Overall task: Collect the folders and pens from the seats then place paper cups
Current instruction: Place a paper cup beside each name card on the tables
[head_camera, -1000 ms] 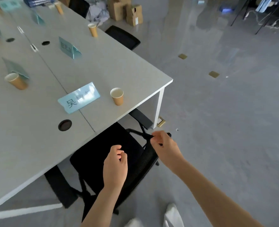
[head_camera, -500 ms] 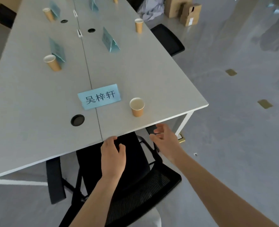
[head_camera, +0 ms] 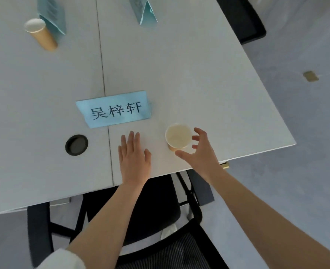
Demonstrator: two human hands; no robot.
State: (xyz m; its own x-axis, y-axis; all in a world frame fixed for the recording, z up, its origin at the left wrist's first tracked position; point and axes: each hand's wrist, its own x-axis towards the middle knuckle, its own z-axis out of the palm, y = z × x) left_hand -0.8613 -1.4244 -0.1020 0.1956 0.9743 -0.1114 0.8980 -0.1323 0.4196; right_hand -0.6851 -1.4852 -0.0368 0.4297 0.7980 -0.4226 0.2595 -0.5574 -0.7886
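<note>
- Grey polished floor (head_camera: 288,191) surrounds a white tabletop (head_camera: 189,74) seen from the head camera, with a seam running down it left of centre.
- Landmark: a blue name card (head_camera: 114,110) with black characters lies flat across that seam.
- Just below and right of the name card stands an upright paper cup (head_camera: 178,137), open mouth up, near the tabletop's front edge.
- Right hand (head_camera: 201,152) is spread around the cup's right side, fingers and thumb apart and lightly curved; whether they touch the cup I cannot tell.
- Left hand (head_camera: 134,158) lies flat on the tabletop directly below the name card, fingers straight, holding nothing.
- Round black cable port (head_camera: 76,145) sits below and left of the name card.
- Far above and left of the name card, a second paper cup (head_camera: 41,33) stands beside a folded blue card (head_camera: 52,15); another folded card (head_camera: 145,13) stands above and to the right.
- Black office chair (head_camera: 150,220) is tucked under the tabletop edge, below the name card.
</note>
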